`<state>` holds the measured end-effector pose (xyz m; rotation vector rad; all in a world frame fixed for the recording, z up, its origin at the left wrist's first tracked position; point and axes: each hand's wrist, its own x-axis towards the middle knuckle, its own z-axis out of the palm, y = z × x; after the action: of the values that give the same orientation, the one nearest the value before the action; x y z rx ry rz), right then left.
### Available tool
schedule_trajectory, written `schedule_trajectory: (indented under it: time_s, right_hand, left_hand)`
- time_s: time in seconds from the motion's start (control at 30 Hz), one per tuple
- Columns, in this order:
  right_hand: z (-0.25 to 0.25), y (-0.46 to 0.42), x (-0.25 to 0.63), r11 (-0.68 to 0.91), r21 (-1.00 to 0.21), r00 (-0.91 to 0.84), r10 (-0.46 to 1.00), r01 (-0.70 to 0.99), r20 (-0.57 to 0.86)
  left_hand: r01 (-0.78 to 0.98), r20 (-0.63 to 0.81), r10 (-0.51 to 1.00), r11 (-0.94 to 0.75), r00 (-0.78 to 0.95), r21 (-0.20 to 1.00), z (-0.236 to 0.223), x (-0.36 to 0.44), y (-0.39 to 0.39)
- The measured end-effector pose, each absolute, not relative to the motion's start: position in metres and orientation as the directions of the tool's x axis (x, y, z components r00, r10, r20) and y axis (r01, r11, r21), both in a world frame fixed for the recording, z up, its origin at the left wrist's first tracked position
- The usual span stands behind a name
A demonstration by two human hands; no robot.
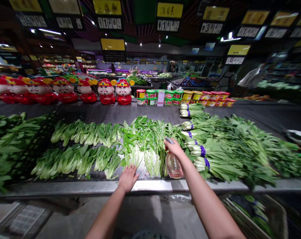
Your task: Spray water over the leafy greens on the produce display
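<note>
My right hand (174,148) is closed round the top of a clear spray bottle (173,165) and holds it over the front of a produce counter. Its nozzle points toward a pile of loose leafy greens (145,139) in the middle of the display. My left hand (127,178) lies flat with fingers stretched out on the perforated metal shelf (140,171), touching the stem ends of those greens. Rows of bok choy (86,146) lie to the left. Bundles of greens tied with purple bands (202,152) lie just right of the bottle.
The counter's metal front rim (66,187) runs across the view. Red figurine jars (63,90) and colourful tubs (185,96) line the back ledge. Price signs (168,18) hang overhead. A crate of greens (255,212) sits low at the right; a grey floor lies below.
</note>
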<state>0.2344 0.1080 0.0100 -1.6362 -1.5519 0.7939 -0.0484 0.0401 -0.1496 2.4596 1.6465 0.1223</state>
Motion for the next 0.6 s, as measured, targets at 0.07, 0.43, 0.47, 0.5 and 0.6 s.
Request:
schedule_trajectory:
  time_s: [0.07,0.43,0.47,0.5,0.6]
  right_hand:
    - [0.004,0.106,0.236,-0.016,-0.836,0.104,0.993,0.548,0.049]
    - [0.005,0.089,0.27,0.012,-0.858,0.137,0.986,0.513,0.095]
    - [0.006,0.089,0.272,0.019,-0.854,0.144,0.984,0.52,0.109]
    - [0.006,0.089,0.274,0.018,-0.849,0.153,0.981,0.528,0.116]
    - [0.003,0.087,0.276,-0.013,-0.841,0.182,0.978,0.541,0.102]
  left_hand:
    - [0.909,-0.032,0.923,-0.37,0.383,0.192,-0.149,-0.048,0.039]
    - [0.91,-0.052,0.921,-0.373,0.387,0.181,-0.151,-0.049,0.043]
    - [0.91,-0.048,0.92,-0.375,0.388,0.18,-0.152,-0.049,0.043]
    - [0.909,-0.043,0.92,-0.376,0.389,0.181,-0.153,-0.049,0.043]
    - [0.908,-0.033,0.921,-0.375,0.387,0.185,-0.153,-0.049,0.043]
